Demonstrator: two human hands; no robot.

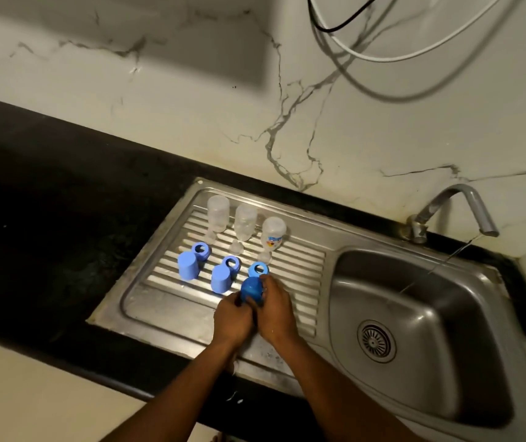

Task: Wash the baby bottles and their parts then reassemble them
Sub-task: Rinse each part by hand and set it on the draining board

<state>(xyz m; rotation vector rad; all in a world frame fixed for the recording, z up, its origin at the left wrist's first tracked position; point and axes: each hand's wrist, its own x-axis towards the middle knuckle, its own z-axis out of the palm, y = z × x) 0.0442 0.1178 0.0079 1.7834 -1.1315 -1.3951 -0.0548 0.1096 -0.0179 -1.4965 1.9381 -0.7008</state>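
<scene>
While the left hand (234,317) and right hand (276,314) together grip the dark blue plastic dome cap (252,290) at frame centre, over the ribbed steel drainboard (303,269), draining appears the step in hand. Next, likely: set it down near the clear inverted plastic bottles (245,223), then reassemble.

Brushed steel drainboard (172,301); seemingly plastic caps (187,266).

Dark-blue cap (252,289), closed end up, gripped betw. left hand (234,317) & right hand (276,314). Blue ring (258,269) just beyond grip; 2 light-blue caps (187,266) (221,279) + 2 more rings (201,250) (231,263) left of it. 3 clear bottles (218,215) (245,223) (273,232) inverted, farther back.
</scene>
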